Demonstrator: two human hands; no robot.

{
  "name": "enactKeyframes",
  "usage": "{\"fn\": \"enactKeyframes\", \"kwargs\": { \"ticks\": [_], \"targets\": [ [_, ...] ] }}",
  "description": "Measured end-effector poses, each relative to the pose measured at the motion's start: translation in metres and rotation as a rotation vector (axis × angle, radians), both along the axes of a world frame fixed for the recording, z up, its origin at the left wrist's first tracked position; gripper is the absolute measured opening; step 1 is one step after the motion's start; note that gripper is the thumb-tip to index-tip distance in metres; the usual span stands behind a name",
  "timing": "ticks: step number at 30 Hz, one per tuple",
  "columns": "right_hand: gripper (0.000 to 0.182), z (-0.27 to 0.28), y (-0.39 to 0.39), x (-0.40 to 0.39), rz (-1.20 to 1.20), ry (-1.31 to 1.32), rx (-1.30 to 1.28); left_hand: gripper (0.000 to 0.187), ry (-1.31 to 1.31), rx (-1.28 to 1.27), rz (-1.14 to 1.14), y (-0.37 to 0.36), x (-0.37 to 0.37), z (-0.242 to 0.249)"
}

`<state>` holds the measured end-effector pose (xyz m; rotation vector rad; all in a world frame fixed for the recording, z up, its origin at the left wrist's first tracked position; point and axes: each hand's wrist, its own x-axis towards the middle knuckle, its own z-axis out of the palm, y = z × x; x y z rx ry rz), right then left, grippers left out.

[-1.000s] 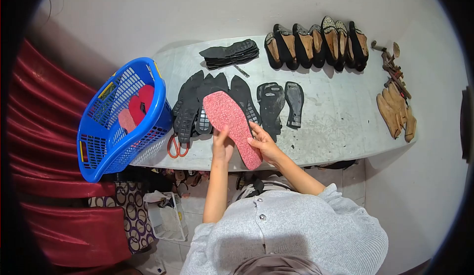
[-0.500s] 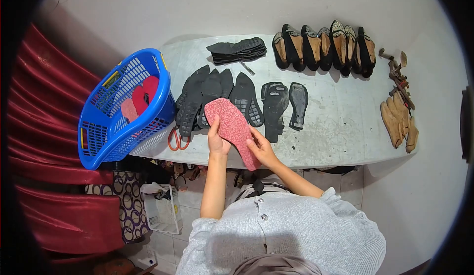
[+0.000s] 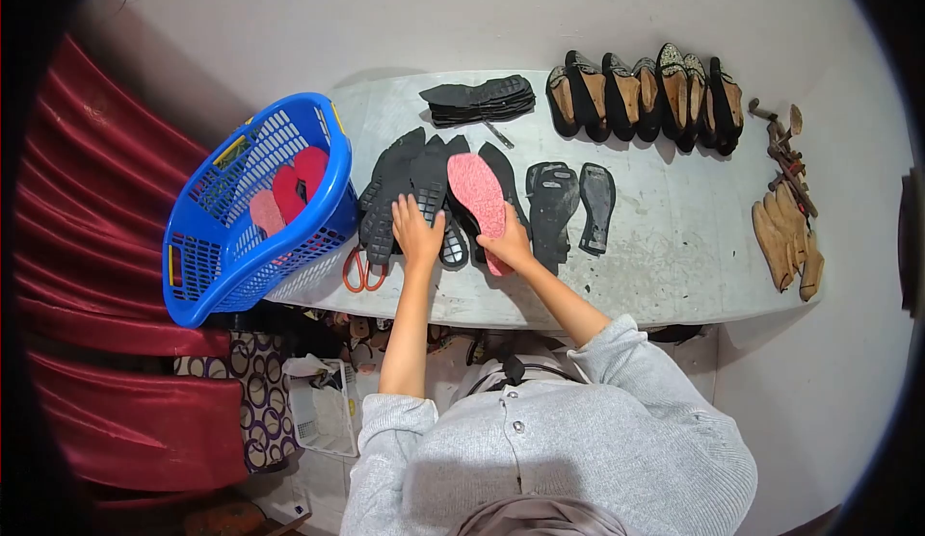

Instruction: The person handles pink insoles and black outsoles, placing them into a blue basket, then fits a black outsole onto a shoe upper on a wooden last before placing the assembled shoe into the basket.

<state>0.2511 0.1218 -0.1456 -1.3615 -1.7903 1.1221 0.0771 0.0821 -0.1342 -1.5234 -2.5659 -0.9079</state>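
Head view: blue basket (image 3: 339,165), orange handles (image 3: 365,280) beside black soles (image 3: 385,184).

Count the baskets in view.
2: a blue basket at the left end of the table and a white basket on the floor; others may be hidden.

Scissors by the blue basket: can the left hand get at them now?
Probably yes: the left hand is spread over the black soles close by, and the red scissors handles stick out uncovered.
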Motion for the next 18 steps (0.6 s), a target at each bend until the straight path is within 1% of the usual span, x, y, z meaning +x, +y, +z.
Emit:
{"fn": "enactKeyframes", "kwargs": {
  "ticks": [1,3,4,5,7,8,9,10,11,12,13,14,15,16,17,18],
  "targets": [
    [0.085,-0.001,0.000,-0.003,-0.004,0.006,0.001,0.070,0.006,0.001,-0.004,-0.004,-0.003,-0.004],
    [0.089,-0.005,-0.003,-0.006,-0.055,-0.003,-0.031,0.076,0.113,-0.158,-0.025,-0.013,-0.006,-0.013],
    [0.086,-0.015,-0.005,-0.009,-0.098,0.018,0.077,0.082,0.087,-0.117,-0.048,-0.016,-0.005,-0.015],
    [0.086,-0.025,-0.005,-0.009,-0.096,0.015,0.079,0.082,0.083,-0.115,-0.046,-0.015,-0.007,-0.017],
    [0.085,-0.017,-0.011,-0.010,-0.168,0.070,0.233,0.084,0.127,-0.043,-0.113,-0.019,-0.009,-0.013],
    [0.077,-0.013,-0.014,-0.006,-0.170,0.114,0.093,0.084,0.125,-0.045,-0.110,-0.021,-0.009,-0.011],
    [0.077,-0.019,-0.011,-0.009,-0.168,0.113,0.092,0.080,-0.028,-0.093,-0.125,-0.023,-0.004,0.009],
    [0.072,-0.028,-0.006,-0.013,-0.183,0.253,0.024,0.076,-0.181,-0.138,-0.140,-0.022,-0.002,0.019],
    [0.068,-0.038,0.000,-0.015,-0.197,0.391,-0.046,0.076,-0.181,-0.137,-0.138,-0.022,-0.002,0.020],
    [0.048,-0.010,-0.005,-0.014,-0.104,0.706,-0.277,0.068,-0.309,-0.121,-0.154,-0.022,-0.002,0.017],
    [0.048,-0.003,-0.002,-0.014,-0.104,0.705,-0.280,0.061,-0.437,-0.103,-0.169,-0.022,-0.004,0.012],
    [0.042,0.001,0.003,-0.013,-0.035,0.881,-0.437,0.051,-0.673,-0.045,-0.224,-0.015,-0.015,-0.029],
    [0.037,0.005,0.006,-0.011,0.034,1.052,-0.600,0.044,-1.174,-0.075,-0.400,-0.021,-0.008,-0.011],
    [0.031,0.021,0.003,-0.009,0.025,1.065,-0.674,0.041,-1.421,-0.061,-0.360,-0.030,-0.001,0.003],
    [0.031,0.023,0.003,-0.007,0.018,1.058,-0.682,0.039,-1.668,-0.045,-0.313,-0.038,0.005,0.007],
    [0.030,0.023,0.002,-0.005,0.068,1.002,-0.716,0.039,-1.676,-0.052,-0.305,-0.045,0.013,0.000]
  ]
}}
